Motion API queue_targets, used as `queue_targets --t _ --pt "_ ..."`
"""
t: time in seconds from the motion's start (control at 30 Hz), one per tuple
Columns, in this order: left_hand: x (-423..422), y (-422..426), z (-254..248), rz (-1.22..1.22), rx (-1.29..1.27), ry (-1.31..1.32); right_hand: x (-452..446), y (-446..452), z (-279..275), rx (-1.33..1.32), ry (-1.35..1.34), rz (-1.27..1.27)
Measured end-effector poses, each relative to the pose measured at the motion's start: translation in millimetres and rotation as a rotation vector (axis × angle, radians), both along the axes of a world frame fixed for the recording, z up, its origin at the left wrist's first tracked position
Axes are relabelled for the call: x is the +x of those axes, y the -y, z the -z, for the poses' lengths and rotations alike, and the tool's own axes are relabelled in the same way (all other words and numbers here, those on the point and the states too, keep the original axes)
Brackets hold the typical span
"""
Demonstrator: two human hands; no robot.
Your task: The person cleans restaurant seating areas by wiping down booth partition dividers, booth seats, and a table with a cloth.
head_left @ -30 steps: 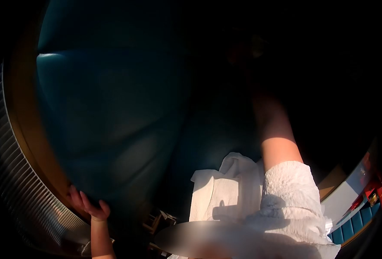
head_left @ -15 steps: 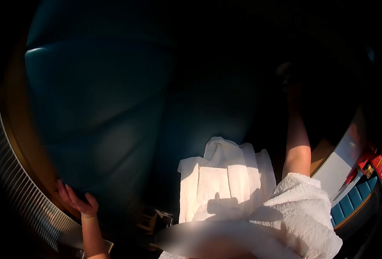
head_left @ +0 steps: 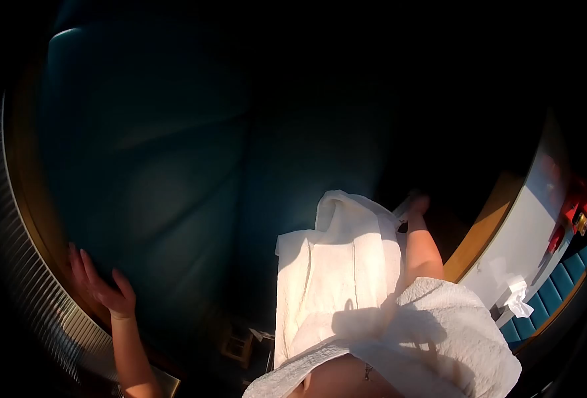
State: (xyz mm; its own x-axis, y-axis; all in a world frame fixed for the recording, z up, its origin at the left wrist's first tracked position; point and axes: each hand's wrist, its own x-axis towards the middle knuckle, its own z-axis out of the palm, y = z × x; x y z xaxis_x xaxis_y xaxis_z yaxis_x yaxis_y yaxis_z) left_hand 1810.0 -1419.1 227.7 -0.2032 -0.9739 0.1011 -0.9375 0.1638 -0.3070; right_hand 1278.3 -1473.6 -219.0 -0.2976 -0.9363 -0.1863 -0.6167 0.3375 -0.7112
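Note:
My left hand (head_left: 104, 285) lies with its fingers stretched out at the wooden edge (head_left: 31, 222) beside a large teal padded surface (head_left: 154, 192). Nothing shows in it. My right hand (head_left: 417, 204) is partly lost in shadow, close to the far right edge of the white textured garment (head_left: 333, 285) that I wear. Its fingers look curled around something pale and thin (head_left: 403, 211), too dim to name. Sunlight falls across the garment and throws a dark shadow on it.
A ribbed panel (head_left: 45, 298) runs along the left. To the right stands a white tabletop (head_left: 499, 252) with a wooden edge, a crumpled white tissue (head_left: 519, 298) and red items (head_left: 575, 205). Beyond it is a teal padded seat (head_left: 558, 285). A small wooden frame (head_left: 238, 346) sits low down.
My right hand has drawn back from the dark area ahead to beside the garment. My left hand has slid slightly forward and left. The white tissue on the right has come into sight.

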Motion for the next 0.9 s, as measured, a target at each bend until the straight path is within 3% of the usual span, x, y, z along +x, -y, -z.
queue_targets --t 0.1,0.2,0.23,0.27,0.3,0.37,0.4,0.47,0.6,0.63,0.67,0.7,0.73,0.77,0.8,0.83,0.87,0.9 --pt "-5.1 2.8 3.0 0.038 -0.016 -0.045 -23.3 -15.3 -17.8 0.209 0.384 0.526" --pt "-4.5 1.7 3.7 0.085 -0.071 -0.020 18.1 25.1 -20.6 -0.220 -0.240 0.046" --pt "-3.1 0.8 5.7 0.091 -0.075 -0.030 56.4 43.2 -41.0 -0.207 -0.371 -0.103" --pt "-1.4 0.6 7.4 0.099 -0.082 -0.054 101.0 48.4 -59.0 -0.093 -0.233 -0.210" --pt "1.3 -0.7 7.5 0.101 -0.092 -0.075 145.9 47.6 -69.0 -0.332 -0.265 -0.399" --pt "0.2 0.0 6.9 0.105 -0.104 -0.040 228.0 24.3 -90.9 -0.387 -0.036 -0.708" --pt "0.8 -0.5 7.9 0.082 -0.097 -0.036 262.5 2.4 -76.0 -0.352 -0.076 -0.908" --pt "4.3 -1.1 7.9 0.055 -0.089 -0.015 319.9 -41.2 -23.9 -0.631 -0.123 -0.970" --pt "2.8 -3.7 9.0 0.046 -0.025 0.038 295.8 4.7 -13.1 -0.436 -0.253 -0.901" --pt "1.0 -1.3 12.8 0.040 -0.043 0.046 266.7 42.3 -9.9 -0.366 -0.364 -0.752" --pt "-0.2 0.6 10.4 0.042 -0.044 0.026 230.5 74.9 8.8 -0.389 -0.652 -0.623" --pt "0.4 1.5 10.3 0.047 -0.047 0.022 190.5 101.4 20.7 -0.455 -0.595 -0.354" --pt "-1.4 0.4 11.4 0.057 -0.048 0.036 135.8 116.8 25.7 -0.554 -0.924 -0.276" --pt "-1.7 1.6 10.1 0.067 -0.049 0.050 81.0 124.3 52.8 -0.359 -1.150 -0.223" --pt "-0.6 3.0 8.5 0.061 -0.066 0.046 61.0 124.2 -0.6 0.164 -1.247 -0.280" --pt "-2.0 3.7 7.0 0.057 -0.055 0.052 19.6 125.0 -6.3 0.388 -0.885 -0.401" --pt "-3.7 3.3 7.5 0.054 -0.044 0.058 4.3 122.5 1.6 0.387 -0.887 -0.405" --pt "-3.6 3.1 6.8 0.048 -0.047 0.061 5.6 123.0 -29.6 0.487 -0.926 -0.423"
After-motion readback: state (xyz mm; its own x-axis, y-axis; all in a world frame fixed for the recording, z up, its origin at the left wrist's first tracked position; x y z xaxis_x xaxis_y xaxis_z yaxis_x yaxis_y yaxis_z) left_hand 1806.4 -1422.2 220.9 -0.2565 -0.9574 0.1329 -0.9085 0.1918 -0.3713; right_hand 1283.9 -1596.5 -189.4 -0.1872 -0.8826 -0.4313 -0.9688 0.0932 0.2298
